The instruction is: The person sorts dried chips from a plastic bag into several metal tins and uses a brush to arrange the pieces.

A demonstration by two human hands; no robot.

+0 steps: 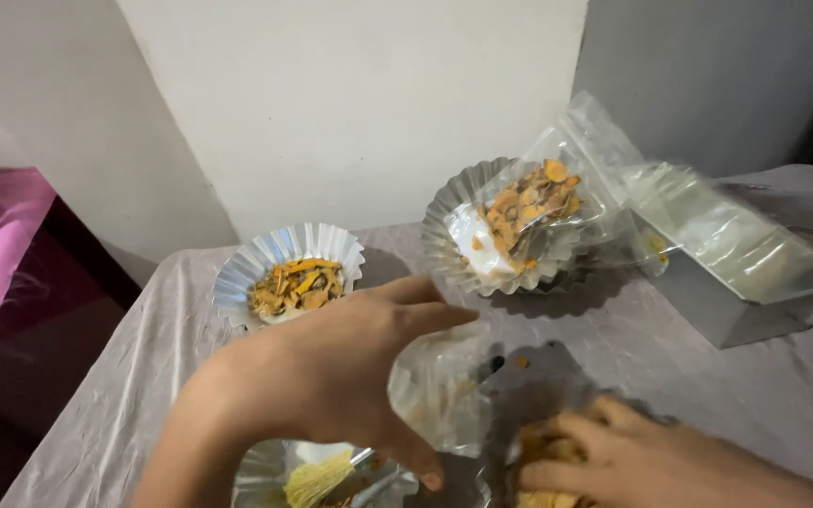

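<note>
My left hand reaches across the front of the table and holds open a small clear plastic bag between thumb and fingers. My right hand, at the bottom right, is cupped around a heap of orange-yellow dried pieces just right of the bag. A fluted foil cup with more of the same orange pieces stands behind my left hand.
A second fluted foil cup at the back holds a filled clear bag of orange pieces. A metal box draped with clear bags sits at the right. A yellow brush lies in a foil dish at the front edge.
</note>
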